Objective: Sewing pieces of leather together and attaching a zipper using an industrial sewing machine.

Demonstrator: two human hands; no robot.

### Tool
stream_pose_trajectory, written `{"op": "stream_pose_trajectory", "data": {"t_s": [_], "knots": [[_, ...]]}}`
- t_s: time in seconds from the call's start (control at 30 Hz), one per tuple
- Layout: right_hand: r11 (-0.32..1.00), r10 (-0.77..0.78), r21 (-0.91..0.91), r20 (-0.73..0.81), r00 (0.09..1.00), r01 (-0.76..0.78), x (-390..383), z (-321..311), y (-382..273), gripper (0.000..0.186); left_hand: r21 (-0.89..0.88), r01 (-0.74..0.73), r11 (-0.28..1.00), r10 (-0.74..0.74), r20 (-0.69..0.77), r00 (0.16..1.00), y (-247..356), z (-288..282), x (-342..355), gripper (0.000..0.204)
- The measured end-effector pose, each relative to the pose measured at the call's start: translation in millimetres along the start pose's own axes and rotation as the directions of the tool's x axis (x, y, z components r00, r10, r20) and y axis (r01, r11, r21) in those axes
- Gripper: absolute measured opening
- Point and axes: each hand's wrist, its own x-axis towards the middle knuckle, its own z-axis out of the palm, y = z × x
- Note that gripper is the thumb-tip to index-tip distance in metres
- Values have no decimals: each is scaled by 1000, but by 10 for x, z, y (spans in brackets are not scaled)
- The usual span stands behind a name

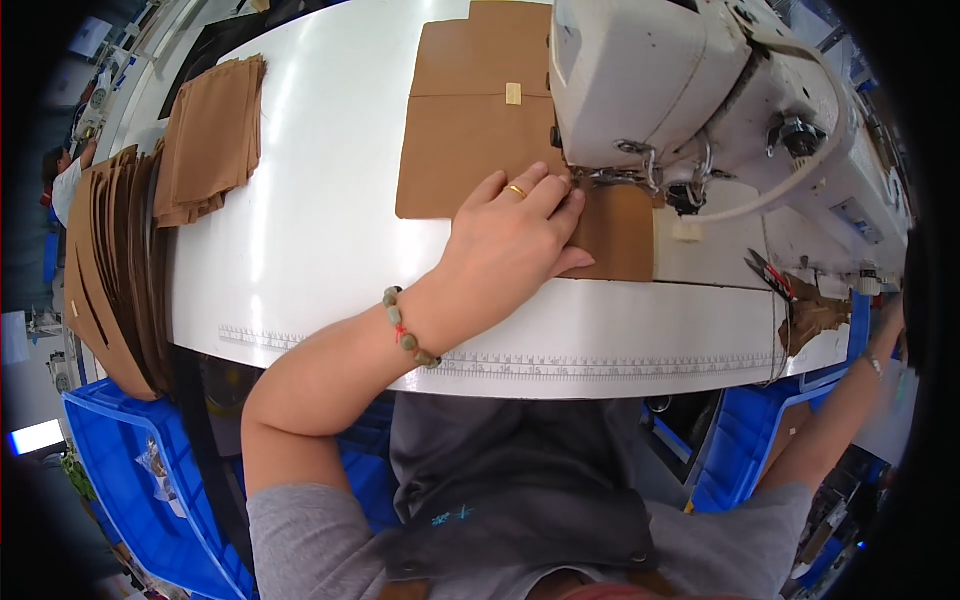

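My left hand (520,225) lies flat on a brown leather-like panel (480,140), fingers stretched toward the needle area of a white sewing machine (650,80). The panel runs under the machine's head, its near right part showing beside my thumb. A small pale tape patch (513,94) sits on its far half, by a crosswise seam. The presser foot (585,178) is close to my fingertips, and the needle itself cannot be made out. At the far right edge, my right hand (902,325) reaches up beside the machine's end; its fingers are mostly hidden.
Brown pieces are stacked (212,135) at the table's left, beside a thick bundle of folded panels (118,270). Red-and-black scissors (768,272) lie near brown scraps (815,312) at right. Blue bins (150,480) stand below the table (330,180). Another person (68,180) is at far left.
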Motion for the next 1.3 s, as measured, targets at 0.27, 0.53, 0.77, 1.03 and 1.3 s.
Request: {"op": "stream_pose_trajectory", "data": {"t_s": [0.27,0.53,0.77,1.03,1.3], "knots": [[589,491,678,131,861,-439,7,159,301,49,34,1,999,-2,13,1000,-8,9,4,55],[469,454,771,209,866,-431,-24,228,107,50,19,23,1000,-23,-3,1000,-13,51,-10,54],[612,432,686,128,893,-395,102,161,147,51,7,25,1000,-25,5,1000,-20,54,-1,53],[430,519,721,295,802,-543,382,32,173,51,24,26,999,-26,8,1000,-23,33,7,54],[307,453,880,199,869,-362,-179,412,462,51,45,-8,999,8,-3,1000,-14,29,-5,52]]}}
